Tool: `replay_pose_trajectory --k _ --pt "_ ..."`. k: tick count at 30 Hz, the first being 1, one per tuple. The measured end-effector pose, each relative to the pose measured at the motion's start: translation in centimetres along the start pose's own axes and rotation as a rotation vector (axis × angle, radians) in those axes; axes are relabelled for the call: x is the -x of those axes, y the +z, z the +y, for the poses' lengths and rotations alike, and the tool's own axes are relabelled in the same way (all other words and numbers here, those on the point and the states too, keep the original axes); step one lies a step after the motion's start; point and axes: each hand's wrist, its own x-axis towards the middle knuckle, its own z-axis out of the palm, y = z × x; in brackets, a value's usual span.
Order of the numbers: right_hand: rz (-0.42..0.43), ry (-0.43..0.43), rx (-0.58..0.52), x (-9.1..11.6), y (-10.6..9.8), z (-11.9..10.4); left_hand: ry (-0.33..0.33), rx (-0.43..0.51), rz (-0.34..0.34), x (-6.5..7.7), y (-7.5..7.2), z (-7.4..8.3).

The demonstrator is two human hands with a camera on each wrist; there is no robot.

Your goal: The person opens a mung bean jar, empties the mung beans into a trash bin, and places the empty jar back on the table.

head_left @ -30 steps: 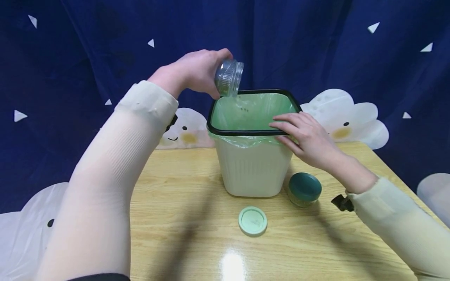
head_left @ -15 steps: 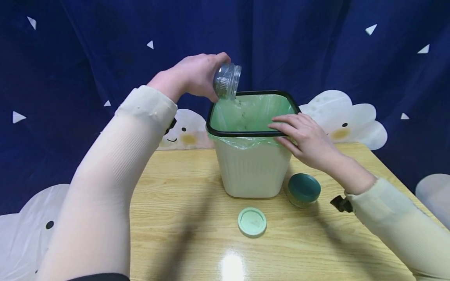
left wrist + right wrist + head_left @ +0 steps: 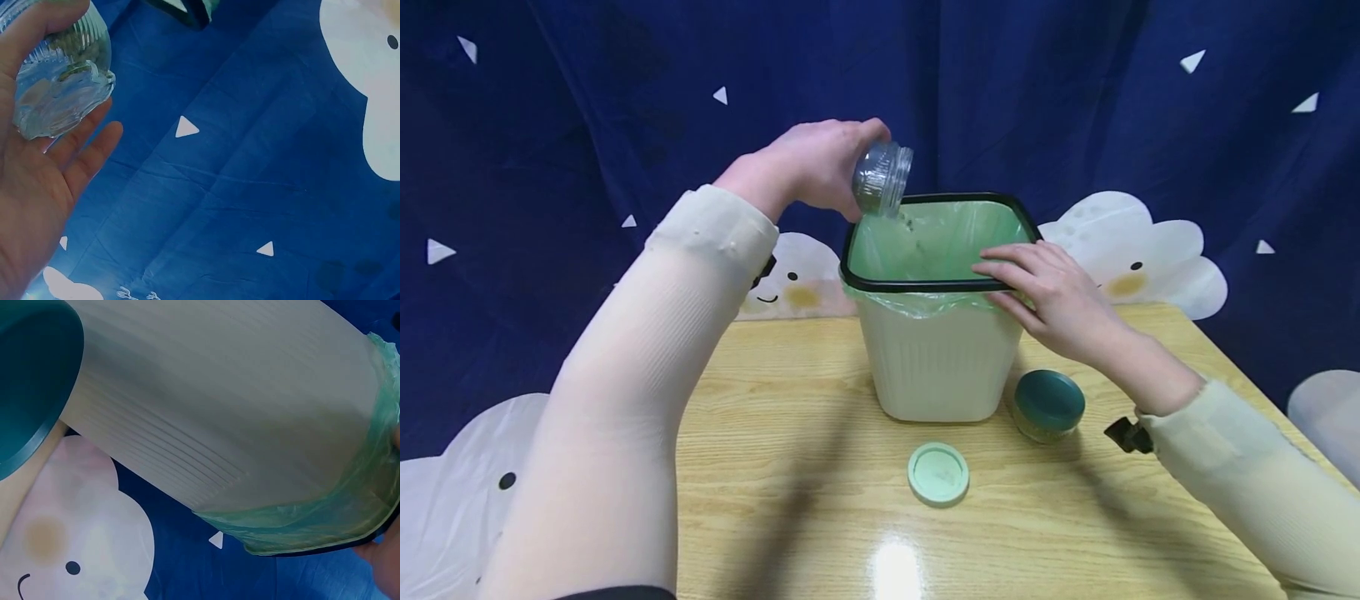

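Jar point(image 3: 882, 179) lowered slightly, falling bits point(image 3: 907, 222) blurred

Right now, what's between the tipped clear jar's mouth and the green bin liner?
In the head view, a few small dark bits, apparently falling from the clear jar toward the green bin liner.

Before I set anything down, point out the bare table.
Free: the table left of the bin, up to the left sleeve, and in front of the pale green lid. Crowded: the bin's near right corner, with the teal-topped container below the right hand.
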Motion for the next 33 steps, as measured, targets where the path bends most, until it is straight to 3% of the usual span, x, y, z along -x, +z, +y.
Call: replay_pose_trajectory --k 6,11,20,26,33 --pt "0.002 -0.006 -0.008 -0.1 0.06 -0.14 -0.032 0.047 0.044 0.32 -0.44 -0.07" --pt "0.008 -0.005 -0.011 -0.17 0.08 -0.09 -0.014 -0.002 0.028 0.27 -0.52 -0.03" --pt "0.003 -0.01 -0.009 -0.18 0.25 0.05 -0.002 -0.031 0.006 0.2 -0.24 -0.18" --pt "0.005 -0.011 -0.008 -0.19 0.21 0.24 -0.003 -0.033 0.03 -0.1 -0.88 0.16" --pt "-0.006 -0.003 -0.003 -0.11 0.24 0.32 -0.002 -0.049 -0.004 -0.4 -0.71 0.51"
